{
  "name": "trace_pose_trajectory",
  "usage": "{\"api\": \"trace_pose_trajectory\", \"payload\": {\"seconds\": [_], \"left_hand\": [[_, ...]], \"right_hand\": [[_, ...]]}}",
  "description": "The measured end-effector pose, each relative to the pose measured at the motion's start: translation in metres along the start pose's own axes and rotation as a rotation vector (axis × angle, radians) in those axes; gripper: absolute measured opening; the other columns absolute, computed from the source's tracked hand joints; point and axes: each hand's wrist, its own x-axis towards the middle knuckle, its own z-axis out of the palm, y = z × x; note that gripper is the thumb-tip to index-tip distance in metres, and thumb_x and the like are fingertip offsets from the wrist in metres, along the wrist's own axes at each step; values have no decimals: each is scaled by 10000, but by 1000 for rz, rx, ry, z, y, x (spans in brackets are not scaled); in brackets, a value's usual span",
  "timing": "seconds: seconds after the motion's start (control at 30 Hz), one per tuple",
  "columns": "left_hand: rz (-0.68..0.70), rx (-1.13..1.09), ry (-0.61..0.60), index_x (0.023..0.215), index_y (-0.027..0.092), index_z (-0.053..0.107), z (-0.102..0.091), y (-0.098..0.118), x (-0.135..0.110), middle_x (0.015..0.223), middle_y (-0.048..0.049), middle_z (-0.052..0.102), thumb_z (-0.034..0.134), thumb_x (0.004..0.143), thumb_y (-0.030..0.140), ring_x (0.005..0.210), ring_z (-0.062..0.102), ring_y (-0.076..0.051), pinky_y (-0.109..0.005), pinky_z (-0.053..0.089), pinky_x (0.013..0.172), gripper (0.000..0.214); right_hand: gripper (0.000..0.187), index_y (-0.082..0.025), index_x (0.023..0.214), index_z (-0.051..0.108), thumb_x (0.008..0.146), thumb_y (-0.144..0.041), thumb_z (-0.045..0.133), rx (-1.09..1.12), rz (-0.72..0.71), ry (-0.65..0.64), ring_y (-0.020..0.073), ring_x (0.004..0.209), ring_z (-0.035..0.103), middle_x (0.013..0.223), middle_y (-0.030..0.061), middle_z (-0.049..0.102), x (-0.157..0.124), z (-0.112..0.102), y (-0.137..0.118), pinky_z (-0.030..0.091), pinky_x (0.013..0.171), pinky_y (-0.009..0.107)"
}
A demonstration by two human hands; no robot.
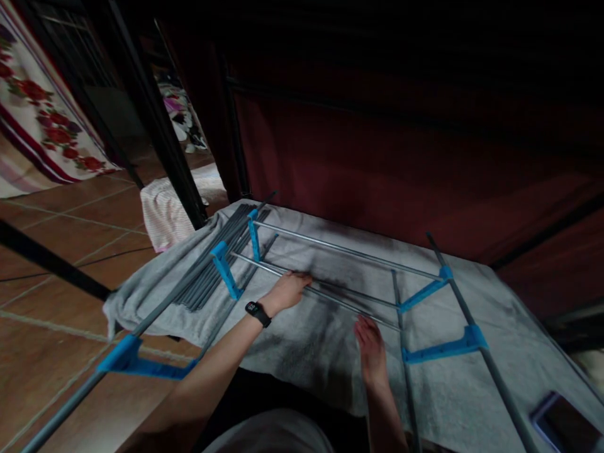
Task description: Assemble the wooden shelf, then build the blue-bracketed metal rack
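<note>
Fingers [303, 279] of the left hand [285, 292] are bent over the slim silver-grey metal near crossbar [337, 301], around its middle; whether they are clamped on it cannot be told. On the right hand [372, 355], the fingers are extended and lie close together, just beside the right part of the same crossbar; contact cannot be confirmed, and no part is seen held.

Location: the open frame of grey tubes and blue plastic brackets [226, 270] lies across a surface covered with grey cloth [438, 396]. Three brackets show on the left side and two on the right. A parallel silver-grey far crossbar [346, 250] spans the far part, and a thin grey middle crossbar [356, 293] lies between the two. A bundle of loose grey tubes [207, 277] rests at the left, partly behind the frame. A dark rectangular phone [566, 423] lies at the near right.

Handling: the tubes appear light, stiff and smooth, and may slip or roll under a loose grip. The assembly may twist if lifted from one side. Hold a crossbar near mid-length for balance, or close to a bracket for control; avoid bending load on the plastic, which could crack
</note>
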Motion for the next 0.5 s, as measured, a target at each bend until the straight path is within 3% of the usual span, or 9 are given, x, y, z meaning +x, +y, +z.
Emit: {"api": "trace_pose_trajectory", "payload": {"seconds": [0.1,0.2,0.37,0.5], "left_hand": [[-42,-35,12,1161,188,676,7,-7,-4,1191,-92,717,432,794,-11,1113,658,-232,-350,459,1014,483],[-65,-73,47,1174,190,679,14,-16,-4,1200,-95,715,440,846,36,1122,653,-241,-362,452,1025,434],[-39,-108,38,1324,219,635,23,-22,4,1227,-120,702,470,964,310,1086,664,-282,-410,477,989,406],[-40,-70,25,1337,247,647,26,-16,13,1217,-129,702,431,986,353,1023,683,-301,-432,484,968,426]], "right_hand": [[274,-238,1073,594,909,-420,473,423,227,65,253,1076,688,1147,117,708,16,3,-15,529,972,502],[139,-239,912,600,858,-354,543,606,344,149,222,953,710,980,67,725,36,3,-28,533,966,474],[154,-226,897,649,849,-373,653,718,362,241,174,823,691,868,28,716,67,0,-49,571,873,359],[117,-211,870,668,864,-327,654,711,355,280,154,734,676,780,17,712,89,-1,-59,587,762,300]]}}
